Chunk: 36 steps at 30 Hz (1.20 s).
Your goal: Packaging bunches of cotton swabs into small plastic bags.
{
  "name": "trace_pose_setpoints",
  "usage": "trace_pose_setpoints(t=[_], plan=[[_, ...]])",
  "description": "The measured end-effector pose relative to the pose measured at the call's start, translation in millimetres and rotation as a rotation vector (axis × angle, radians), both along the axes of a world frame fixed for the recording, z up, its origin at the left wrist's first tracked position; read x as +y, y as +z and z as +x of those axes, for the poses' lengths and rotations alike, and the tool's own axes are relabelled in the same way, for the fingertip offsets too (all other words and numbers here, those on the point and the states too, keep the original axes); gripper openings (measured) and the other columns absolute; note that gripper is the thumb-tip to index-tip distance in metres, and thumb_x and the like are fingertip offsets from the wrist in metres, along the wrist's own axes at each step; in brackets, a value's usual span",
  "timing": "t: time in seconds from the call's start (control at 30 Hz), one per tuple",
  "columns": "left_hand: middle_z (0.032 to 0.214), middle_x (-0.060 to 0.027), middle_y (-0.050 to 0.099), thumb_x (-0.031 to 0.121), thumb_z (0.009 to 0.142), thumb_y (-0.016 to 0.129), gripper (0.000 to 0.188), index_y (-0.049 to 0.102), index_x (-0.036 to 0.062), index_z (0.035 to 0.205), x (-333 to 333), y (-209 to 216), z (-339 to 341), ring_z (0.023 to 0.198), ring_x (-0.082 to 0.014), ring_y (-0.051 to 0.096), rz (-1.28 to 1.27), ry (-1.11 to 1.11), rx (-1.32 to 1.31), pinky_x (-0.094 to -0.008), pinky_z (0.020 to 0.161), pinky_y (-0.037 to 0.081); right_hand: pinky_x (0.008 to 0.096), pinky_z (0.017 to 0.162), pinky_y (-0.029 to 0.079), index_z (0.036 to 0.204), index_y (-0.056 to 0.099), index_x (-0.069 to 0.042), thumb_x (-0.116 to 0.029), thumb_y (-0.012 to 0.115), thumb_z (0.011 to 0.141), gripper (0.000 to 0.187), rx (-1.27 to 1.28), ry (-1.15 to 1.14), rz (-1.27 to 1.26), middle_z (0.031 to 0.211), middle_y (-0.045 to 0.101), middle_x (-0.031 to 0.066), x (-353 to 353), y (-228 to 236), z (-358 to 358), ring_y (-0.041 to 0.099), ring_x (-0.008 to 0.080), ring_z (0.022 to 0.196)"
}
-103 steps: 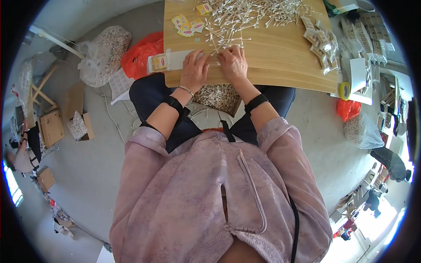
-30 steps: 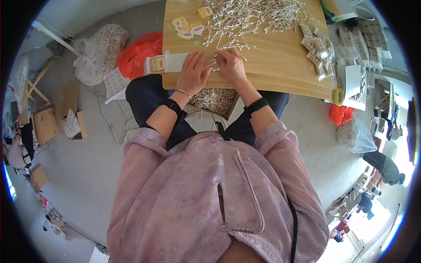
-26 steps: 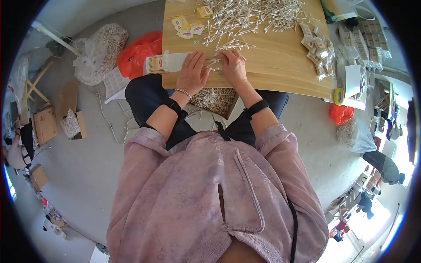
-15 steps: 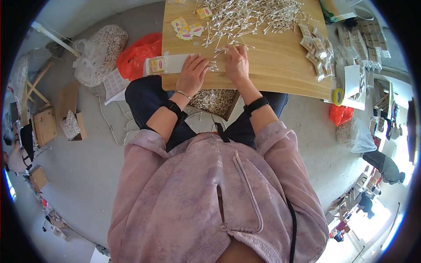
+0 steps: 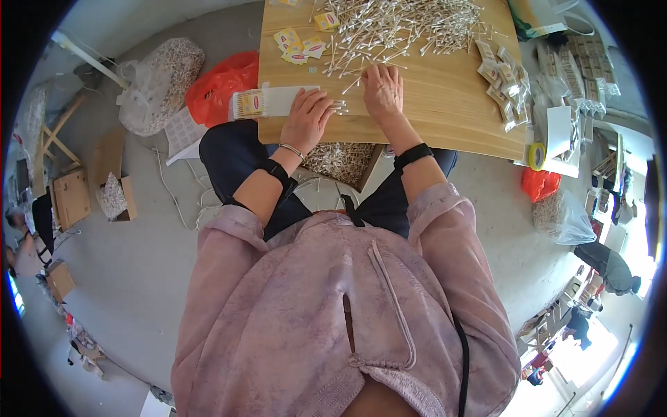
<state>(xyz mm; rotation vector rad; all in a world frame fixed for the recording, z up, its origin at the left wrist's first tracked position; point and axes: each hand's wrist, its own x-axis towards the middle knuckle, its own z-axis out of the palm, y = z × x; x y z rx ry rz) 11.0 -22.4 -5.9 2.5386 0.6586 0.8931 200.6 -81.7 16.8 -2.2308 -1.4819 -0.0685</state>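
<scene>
Several red-labelled yellow cards (image 5: 294, 48); left fingers (image 5: 317, 105) hold swabs (image 5: 339, 106), right fingers' (image 5: 379, 76) grip unclear.

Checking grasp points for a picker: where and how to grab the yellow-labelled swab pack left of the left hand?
Probably at the left end of the swab pack, coming from the left, thumb beneath, fingers on top. It looks flat, and that end appears to jut past the table edge. The left hand and white strip lie to its right.
</scene>
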Motion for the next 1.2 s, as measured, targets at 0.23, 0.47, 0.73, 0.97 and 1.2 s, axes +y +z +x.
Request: trace_pose_setpoints(t=[0.23, 0.47, 0.73, 0.97, 1.2], plan=[[0.12, -0.0133, 0.048, 0.015, 0.08, 0.066, 0.04, 0.051, 0.0052, 0.115, -5, 5, 0, 0.116, -0.0334, 0.044, -0.142, 0.063, 0.001, -0.0429, 0.102, 0.036, 0.0397, 0.082, 0.041, 0.092, 0.062, -0.015, -0.016, 0.063, 0.078, 0.015, 0.057, 0.251, 0.081, 0.095, 0.058, 0.0038, -2, -1, -32, 0.05, 0.0247, 0.1], [0.128, -0.0149, 0.044, 0.019, 0.083, 0.063, 0.049, 0.044, 0.0054, 0.126, -3, 6, 0, 0.123, -0.0331, 0.04, -0.007, 0.079, 0.092, -0.0452, 0.105, 0.032, 0.0383, 0.085, 0.043, 0.102, 0.066, -0.016, -0.011, 0.064, 0.076, 0.026, 0.154, 0.096, 0.094, 0.098, 0.057, 0.0036, -10, -5, -12, 0.051, 0.0264, 0.098], [0.125, -0.0069, 0.051, 0.018, 0.085, 0.06, 0.03, 0.058, 0.0092, 0.113, -3, 7, 2, 0.122, -0.0269, 0.043, 0.047, -0.018, 0.093, -0.0455, 0.106, 0.031, 0.0387, 0.085, 0.043, 0.094, 0.067, -0.015, -0.012, 0.065, 0.076, 0.019, 0.156, 0.03, 0.13, 0.097, 0.056, 0.0033, -15, -9, -10, 0.051, 0.0259, 0.097], [0.124, -0.0064, 0.054, 0.021, 0.086, 0.059, 0.029, 0.059, 0.0093, 0.113, -1, 2, -4, 0.121, -0.024, 0.045, 0.002, 0.032, 0.111, -0.0438, 0.108, 0.03, 0.0392, 0.081, 0.044, 0.081, 0.067, -0.01, -0.015, 0.07, 0.07, 0.013, 0.123, 0.074, 0.065, 0.093, 0.057, 0.0063, -38, 11, -24, 0.051, 0.0292, 0.093], [0.124, -0.0077, 0.054, 0.022, 0.087, 0.058, 0.036, 0.054, 0.0082, 0.12, -2, 3, 1, 0.121, -0.0246, 0.045, -0.014, 0.025, 0.115, -0.0439, 0.108, 0.029, 0.0397, 0.083, 0.04, 0.078, 0.067, -0.012, -0.018, 0.069, 0.071, 0.009, 0.148, -0.032, 0.043, 0.096, 0.055, 0.0031, -33, -7, -11, 0.048, 0.0271, 0.098]])
